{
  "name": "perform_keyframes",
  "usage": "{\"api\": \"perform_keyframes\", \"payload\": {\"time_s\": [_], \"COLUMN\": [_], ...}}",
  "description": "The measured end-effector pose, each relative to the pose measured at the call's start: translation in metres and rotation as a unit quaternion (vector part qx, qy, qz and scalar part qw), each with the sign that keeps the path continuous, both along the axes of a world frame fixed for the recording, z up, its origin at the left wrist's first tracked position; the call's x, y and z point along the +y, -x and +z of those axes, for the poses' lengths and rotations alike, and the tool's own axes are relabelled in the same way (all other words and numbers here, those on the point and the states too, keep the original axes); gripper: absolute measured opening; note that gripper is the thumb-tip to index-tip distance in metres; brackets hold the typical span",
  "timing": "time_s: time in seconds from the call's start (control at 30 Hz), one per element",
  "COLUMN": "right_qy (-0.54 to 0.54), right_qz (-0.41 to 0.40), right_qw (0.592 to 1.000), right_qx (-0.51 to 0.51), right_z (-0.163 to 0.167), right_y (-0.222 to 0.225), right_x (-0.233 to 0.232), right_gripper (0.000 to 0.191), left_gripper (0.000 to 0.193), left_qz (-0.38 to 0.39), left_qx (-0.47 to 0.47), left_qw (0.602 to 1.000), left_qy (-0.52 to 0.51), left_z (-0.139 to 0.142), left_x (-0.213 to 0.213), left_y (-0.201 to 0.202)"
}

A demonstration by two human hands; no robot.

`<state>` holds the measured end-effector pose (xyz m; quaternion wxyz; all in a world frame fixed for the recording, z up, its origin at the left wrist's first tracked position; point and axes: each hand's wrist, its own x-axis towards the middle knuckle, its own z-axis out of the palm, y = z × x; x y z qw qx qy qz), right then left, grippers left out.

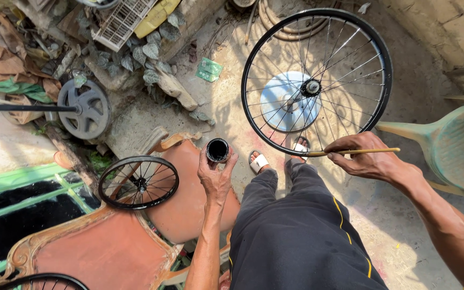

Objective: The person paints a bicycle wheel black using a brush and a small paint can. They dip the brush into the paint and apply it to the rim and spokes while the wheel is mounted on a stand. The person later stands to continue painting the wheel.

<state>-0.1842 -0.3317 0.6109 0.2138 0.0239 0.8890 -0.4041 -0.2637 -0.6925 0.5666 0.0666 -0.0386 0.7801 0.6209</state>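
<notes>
Painting step: left hand (215,174) grips a small black paint tin (218,150), right hand (369,158) pinches a thin brush (350,152) against the upright wheel's rim (318,146); reloading likely follows.

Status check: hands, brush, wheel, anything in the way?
Left hand grips small black can. Right hand holds brush at rim of big wheel. Feet just below wheel; nothing between brush and rim.

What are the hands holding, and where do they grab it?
The left hand grips a small black can around its side. The right hand pinches a thin wooden stick, probably a brush, near its middle, beside the big wheel.
</notes>
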Motion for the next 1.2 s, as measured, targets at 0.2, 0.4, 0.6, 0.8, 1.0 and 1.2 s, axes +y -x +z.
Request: {"api": "perform_keyframes", "payload": {"time_s": [0.2, 0.4, 0.6, 0.8, 1.0, 1.2], "right_qy": [0.059, 0.127, 0.059, 0.050, 0.037, 0.052], "right_qz": [-0.213, -0.349, -0.366, -0.334, -0.306, -0.283], "right_qw": [0.968, 0.872, 0.849, 0.856, 0.875, 0.887], "right_qx": [0.120, 0.319, 0.377, 0.392, 0.375, 0.362], "right_z": [0.000, -0.031, -0.048, -0.050, -0.056, -0.054], "right_y": [0.000, 0.036, 0.085, 0.116, 0.125, 0.149], "right_x": [0.005, 0.026, 0.051, 0.044, 0.030, 0.019], "right_gripper": [0.022, 0.017, 0.016, 0.016, 0.016, 0.013], "left_gripper": [0.067, 0.065, 0.065, 0.060, 0.060, 0.061], "left_qz": [-0.005, -0.003, -0.002, 0.011, 0.016, 0.017], "left_qx": [-0.016, -0.005, -0.002, -0.014, -0.010, -0.014], "left_qw": [1.000, 1.000, 1.000, 1.000, 1.000, 0.999], "left_qy": [0.004, 0.008, 0.016, 0.026, 0.017, 0.026], "left_z": [0.002, 0.003, 0.011, 0.018, 0.021, 0.021], "left_x": [0.007, 0.009, 0.004, 0.006, 0.012, 0.018], "left_y": [0.009, 0.011, 0.011, 0.011, 0.013, 0.018]}}
